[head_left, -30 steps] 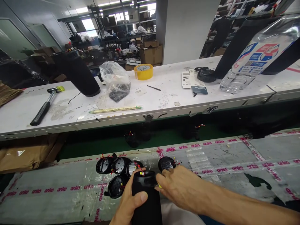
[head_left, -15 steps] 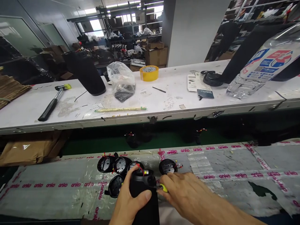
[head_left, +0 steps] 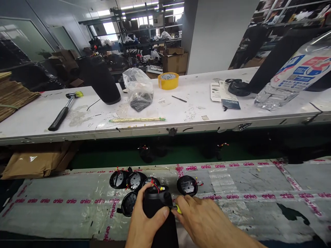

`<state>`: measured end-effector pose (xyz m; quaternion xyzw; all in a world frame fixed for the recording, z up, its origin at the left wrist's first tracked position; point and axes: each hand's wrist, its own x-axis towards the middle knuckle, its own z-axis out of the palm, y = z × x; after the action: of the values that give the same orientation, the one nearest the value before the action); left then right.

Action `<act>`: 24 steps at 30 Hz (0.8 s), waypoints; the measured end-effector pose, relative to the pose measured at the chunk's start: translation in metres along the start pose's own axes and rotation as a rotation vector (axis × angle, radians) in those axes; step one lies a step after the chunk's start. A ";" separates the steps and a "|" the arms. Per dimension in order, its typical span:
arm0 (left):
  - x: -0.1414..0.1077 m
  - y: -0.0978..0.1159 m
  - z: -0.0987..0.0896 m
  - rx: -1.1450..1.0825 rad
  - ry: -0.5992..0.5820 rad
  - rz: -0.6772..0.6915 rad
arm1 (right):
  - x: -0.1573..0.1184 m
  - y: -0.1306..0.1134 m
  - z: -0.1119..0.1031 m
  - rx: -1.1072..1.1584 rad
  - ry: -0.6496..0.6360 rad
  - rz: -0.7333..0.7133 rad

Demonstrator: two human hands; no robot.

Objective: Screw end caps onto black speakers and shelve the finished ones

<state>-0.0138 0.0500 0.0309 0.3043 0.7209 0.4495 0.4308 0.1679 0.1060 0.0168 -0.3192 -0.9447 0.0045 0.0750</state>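
Observation:
My left hand (head_left: 144,220) is wrapped round a black cylindrical housing (head_left: 167,235), its thumb pressed on the side. Red and black wires with a small white-yellow connector (head_left: 162,188) stick out at the housing's top end. Closed round a small tool with a yellow handle (head_left: 178,209), my right hand (head_left: 204,218) holds the tool's thin tip against the housing's upper right edge. My fingers hide most of the tool, so its exact kind cannot be made out. Just beyond the hands lie several round black caps with wires, among them a separate one (head_left: 187,185) on the right.
A white shelf (head_left: 191,110) runs across behind, holding a hammer (head_left: 63,112), a bagged dark part (head_left: 139,93), yellow tape (head_left: 168,81) and a large plastic bottle (head_left: 289,77). Brown cardboard (head_left: 31,165) sits at the left. Plastic sheeting with pink-printed tape (head_left: 72,220) covers the lower surface.
The camera view has shifted slightly, so the shelf items appear a little further right. Both hands keep their grips, with the tool tip still at the housing's edge.

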 end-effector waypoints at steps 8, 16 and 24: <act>-0.008 0.016 0.003 0.162 0.078 0.012 | 0.003 -0.009 -0.015 -0.120 0.026 -0.011; -0.005 0.007 0.006 0.238 0.126 0.043 | 0.008 -0.015 -0.012 -0.092 -0.017 -0.032; 0.001 -0.006 -0.003 -0.156 -0.010 -0.103 | -0.008 0.007 -0.012 0.514 0.314 0.175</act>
<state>-0.0175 0.0471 0.0254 0.2346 0.6961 0.4800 0.4795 0.1806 0.1062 0.0270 -0.3666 -0.8584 0.2005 0.2974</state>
